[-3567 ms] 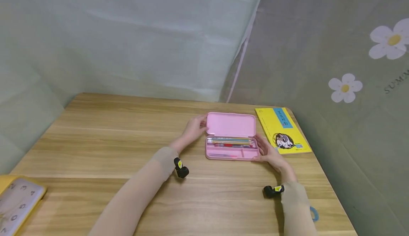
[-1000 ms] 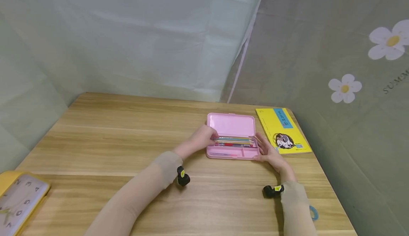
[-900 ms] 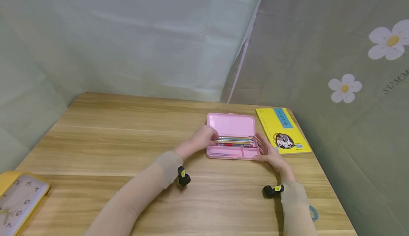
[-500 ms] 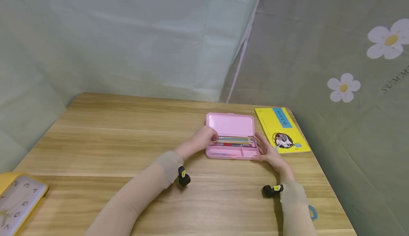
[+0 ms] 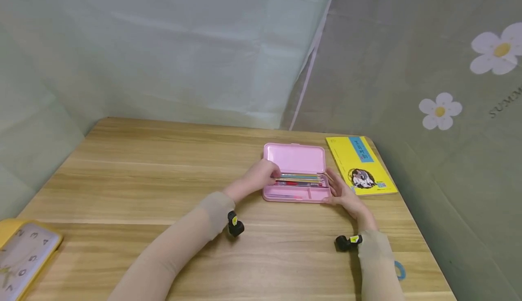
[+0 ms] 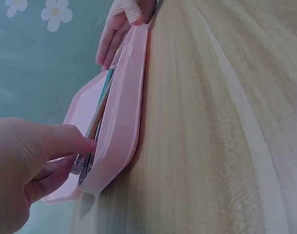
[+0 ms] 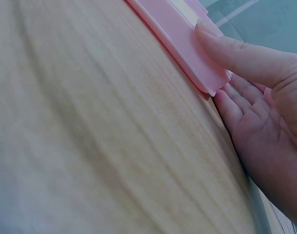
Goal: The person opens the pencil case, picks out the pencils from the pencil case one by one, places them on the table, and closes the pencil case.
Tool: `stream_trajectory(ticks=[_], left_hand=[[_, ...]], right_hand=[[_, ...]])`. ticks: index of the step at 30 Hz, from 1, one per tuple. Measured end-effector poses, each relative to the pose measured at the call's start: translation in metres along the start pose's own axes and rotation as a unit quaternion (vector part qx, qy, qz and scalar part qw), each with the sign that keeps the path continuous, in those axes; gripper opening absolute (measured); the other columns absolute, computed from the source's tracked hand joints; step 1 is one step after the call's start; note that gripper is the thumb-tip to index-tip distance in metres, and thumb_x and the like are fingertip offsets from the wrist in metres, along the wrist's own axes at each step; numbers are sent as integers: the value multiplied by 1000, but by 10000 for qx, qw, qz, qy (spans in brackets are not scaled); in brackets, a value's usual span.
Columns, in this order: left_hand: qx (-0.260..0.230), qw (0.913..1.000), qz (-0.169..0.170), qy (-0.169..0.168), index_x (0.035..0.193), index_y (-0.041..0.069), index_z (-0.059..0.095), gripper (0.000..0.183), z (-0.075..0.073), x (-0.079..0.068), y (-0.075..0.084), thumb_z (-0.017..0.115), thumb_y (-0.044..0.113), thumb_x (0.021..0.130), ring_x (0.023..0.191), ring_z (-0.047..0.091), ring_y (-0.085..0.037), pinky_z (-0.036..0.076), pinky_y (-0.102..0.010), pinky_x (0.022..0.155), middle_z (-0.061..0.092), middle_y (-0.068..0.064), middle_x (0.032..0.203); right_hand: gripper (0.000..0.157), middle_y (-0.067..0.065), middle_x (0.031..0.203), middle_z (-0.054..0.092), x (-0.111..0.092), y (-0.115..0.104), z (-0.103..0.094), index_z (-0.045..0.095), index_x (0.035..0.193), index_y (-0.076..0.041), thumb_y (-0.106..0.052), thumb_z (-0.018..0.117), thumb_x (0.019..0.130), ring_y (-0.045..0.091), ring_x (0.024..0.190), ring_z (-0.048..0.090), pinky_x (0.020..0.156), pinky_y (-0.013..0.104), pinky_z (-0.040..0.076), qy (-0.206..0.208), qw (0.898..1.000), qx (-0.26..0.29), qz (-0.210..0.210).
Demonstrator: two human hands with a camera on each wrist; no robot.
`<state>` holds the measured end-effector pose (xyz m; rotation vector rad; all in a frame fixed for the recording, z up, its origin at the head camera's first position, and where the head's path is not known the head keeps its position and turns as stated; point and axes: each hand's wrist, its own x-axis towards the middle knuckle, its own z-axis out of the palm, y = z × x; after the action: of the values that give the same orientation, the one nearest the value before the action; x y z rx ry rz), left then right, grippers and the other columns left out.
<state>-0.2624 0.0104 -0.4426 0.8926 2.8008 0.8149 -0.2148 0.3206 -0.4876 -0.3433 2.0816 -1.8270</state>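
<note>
A pink pencil case (image 5: 291,195) lies with its lid (image 5: 295,158) raised behind it. Several pencils (image 5: 302,177) fill its back compartment beside a pen with a red part (image 5: 291,183); a slim pinkish stick (image 5: 285,196) lies in the front one. My left hand (image 5: 257,175) reaches over the case's left end. In the left wrist view its thumb and fingers pinch the end of a pencil (image 6: 98,114), tilted at the case rim. My right hand (image 5: 344,197) holds the case's right end, thumb (image 7: 236,54) on the near wall and fingers around the end.
A yellow book (image 5: 342,156) lies right of the case, close behind my right hand. A yellow-framed clock (image 5: 30,251) stands at the table's left front. A blue ring (image 5: 400,270) sits beside my right sleeve. Curtains rise behind the wooden table (image 5: 163,156).
My left hand has moved from the lid's left edge down to the pencils' left ends and stayed there over the last second. The right hand keeps its place on the case.
</note>
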Motion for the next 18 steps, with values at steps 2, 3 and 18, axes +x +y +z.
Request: stream_trajectory(ticks=[2, 3, 18], left_hand=[[35, 10000, 8, -3, 99, 3, 76, 19, -1, 0, 1, 76, 1, 80, 85, 66, -17, 56, -33, 82, 75, -7, 95], [56, 10000, 12, -7, 99, 3, 76, 19, -1, 0, 1, 76, 1, 80, 85, 66, -17, 56, -33, 83, 75, -7, 95], [-240, 9991, 259, 239, 96, 0, 76, 16, -9, -5, 7, 71, -1, 81, 94, 71, -23, 56, -34, 87, 76, -11, 97]], right_hand=[[105, 10, 166, -2, 0, 0, 0, 1, 158, -12, 7, 70, 81, 32, 152, 0, 109, 9, 29, -9, 10000, -12, -14], [105, 10, 166, -1, 0, 0, 0, 1, 158, -12, 7, 70, 81, 32, 152, 0, 109, 9, 29, -13, 10000, -19, -20], [105, 8, 166, -4, 1, 0, 0, 1, 158, -13, 8, 69, 82, 32, 151, -1, 107, 7, 30, -4, 10000, -46, -28]])
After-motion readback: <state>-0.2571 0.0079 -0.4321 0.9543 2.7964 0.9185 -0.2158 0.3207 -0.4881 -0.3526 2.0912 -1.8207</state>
